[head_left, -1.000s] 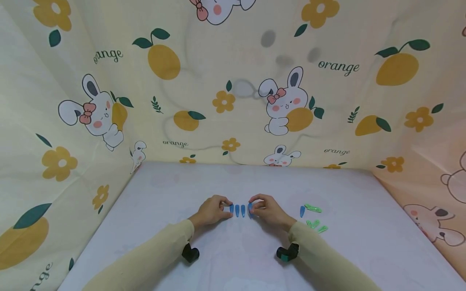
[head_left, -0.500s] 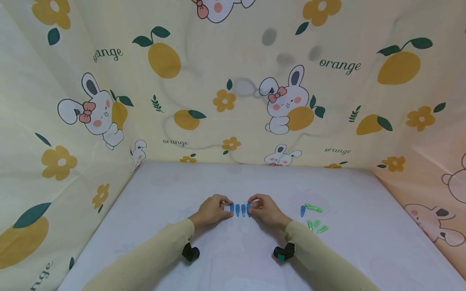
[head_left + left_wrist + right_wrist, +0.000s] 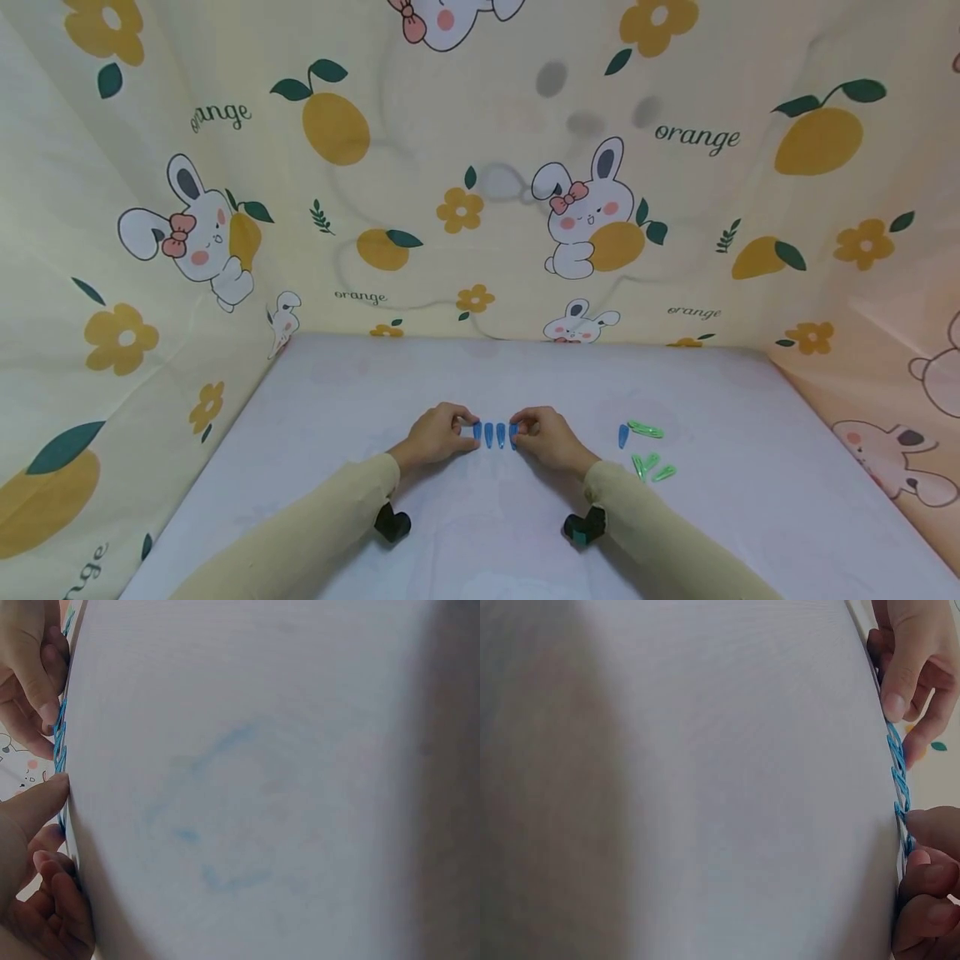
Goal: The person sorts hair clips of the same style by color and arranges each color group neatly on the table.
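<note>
Blue snap hair clips stand side by side in a short row on the table, narrow ends toward me. My left hand point(image 3: 433, 435) pinches the leftmost blue clip point(image 3: 477, 430) between thumb and forefinger, one at each end. Two more blue clips, one point(image 3: 489, 435) and its neighbour point(image 3: 501, 435), lie untouched in the middle. At the row's right end my right hand point(image 3: 553, 440) holds another blue clip point(image 3: 513, 434), its fingers partly covering it. In the right wrist view the clips point(image 3: 898, 772) appear edge-on between both hands' fingertips.
To the right of the right hand lies a single blue hair clip point(image 3: 623, 436) beside a green one point(image 3: 646, 430). Several more green clips point(image 3: 664, 473) are nearer me, close to the right sleeve. A patterned cloth point(image 3: 420, 283) walls the white table point(image 3: 337, 383) at the back and sides.
My right hand has shifted slightly left with its blue clip, bringing it closer to the row and more in line with it. The left hand has stayed in place.
</note>
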Demonstrator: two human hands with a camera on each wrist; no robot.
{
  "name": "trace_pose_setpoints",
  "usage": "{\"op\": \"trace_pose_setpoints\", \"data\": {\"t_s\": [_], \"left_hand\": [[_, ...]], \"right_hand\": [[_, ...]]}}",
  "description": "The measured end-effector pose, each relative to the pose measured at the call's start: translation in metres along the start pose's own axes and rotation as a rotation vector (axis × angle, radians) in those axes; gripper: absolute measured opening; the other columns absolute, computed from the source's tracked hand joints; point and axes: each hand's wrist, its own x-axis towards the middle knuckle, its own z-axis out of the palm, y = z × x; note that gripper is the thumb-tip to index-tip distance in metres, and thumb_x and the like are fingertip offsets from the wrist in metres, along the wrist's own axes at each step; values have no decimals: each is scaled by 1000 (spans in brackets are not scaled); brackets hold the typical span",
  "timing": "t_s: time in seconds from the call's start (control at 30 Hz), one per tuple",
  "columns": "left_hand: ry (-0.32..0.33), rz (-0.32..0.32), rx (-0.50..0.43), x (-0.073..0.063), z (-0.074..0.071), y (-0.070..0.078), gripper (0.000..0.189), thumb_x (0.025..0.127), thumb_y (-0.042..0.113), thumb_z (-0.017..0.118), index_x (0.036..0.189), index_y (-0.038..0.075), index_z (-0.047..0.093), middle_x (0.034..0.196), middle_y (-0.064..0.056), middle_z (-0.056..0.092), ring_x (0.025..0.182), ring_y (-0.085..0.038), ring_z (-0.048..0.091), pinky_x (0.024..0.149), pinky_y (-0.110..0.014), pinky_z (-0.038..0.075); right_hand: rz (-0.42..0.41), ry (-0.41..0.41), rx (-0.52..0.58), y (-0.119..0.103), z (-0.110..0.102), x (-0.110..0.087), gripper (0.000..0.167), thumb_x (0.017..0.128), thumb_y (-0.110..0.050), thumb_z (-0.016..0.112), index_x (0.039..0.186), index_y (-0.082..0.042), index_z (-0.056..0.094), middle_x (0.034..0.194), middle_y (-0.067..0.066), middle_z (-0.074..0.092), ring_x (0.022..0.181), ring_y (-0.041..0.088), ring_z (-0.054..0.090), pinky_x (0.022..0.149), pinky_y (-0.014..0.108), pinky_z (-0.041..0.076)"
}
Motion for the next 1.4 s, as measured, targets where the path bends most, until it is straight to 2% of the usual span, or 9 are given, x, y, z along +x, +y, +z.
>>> {"op": "trace_pose_setpoints", "data": {"t_s": [0.23, 0.63, 0.87, 1.1, 1.23, 1.4], "left_hand": [[0, -2, 0, 0, 0, -1, 40, 86, 28, 81, 122, 14, 72, 70, 2, 49, 66, -13, 47, 61, -26, 35], [-1, 12, -8, -1, -2, -1, 39, 87, 27, 80, 123, 13, 72, 68, 2, 48, 65, -13, 46, 61, -25, 35], [-8, -5, -13, -2, -3, 0, 39, 87, 27, 80, 123, 13, 71, 69, 3, 48, 65, -13, 46, 61, -26, 35], [-3, -14, -5, -3, -2, 0, 40, 87, 28, 80, 123, 14, 71, 70, 2, 49, 65, -13, 46, 62, -26, 36], [-5, -22, -10, -3, -2, 0, 40, 87, 28, 81, 123, 15, 71, 70, 2, 49, 65, -13, 46, 61, -25, 36], [-9, -5, -4, -2, -1, 0, 40, 86, 27, 81, 123, 14, 71, 68, 3, 49, 64, -13, 45, 61, -25, 35]], "right_hand": [[12, -7, 10, -1, 0, 1, 24, 89, -4, 71, 114, -3, 72, 85, 2, 58, 73, 15, 51, 62, 24, 39], [-25, -39, 14, 4, -3, 4, 25, 90, -6, 71, 114, -3, 72, 85, 1, 58, 78, 15, 52, 70, 27, 41], [21, -45, 62, 0, -4, 2, 24, 92, -7, 69, 116, -5, 72, 88, 3, 60, 82, 15, 54, 75, 29, 43], [49, -64, 140, -2, -10, -2, 29, 95, -14, 69, 122, -5, 69, 95, 6, 63, 78, 17, 57, 71, 28, 48], [42, -70, 137, -2, -16, -5, 31, 97, -18, 68, 124, -5, 68, 99, 7, 64, 78, 17, 57, 70, 28, 48], [28, -44, 130, -5, -27, -8, 31, 100, -22, 63, 126, -4, 67, 108, 13, 67, 68, 16, 55, 63, 26, 46]]}}
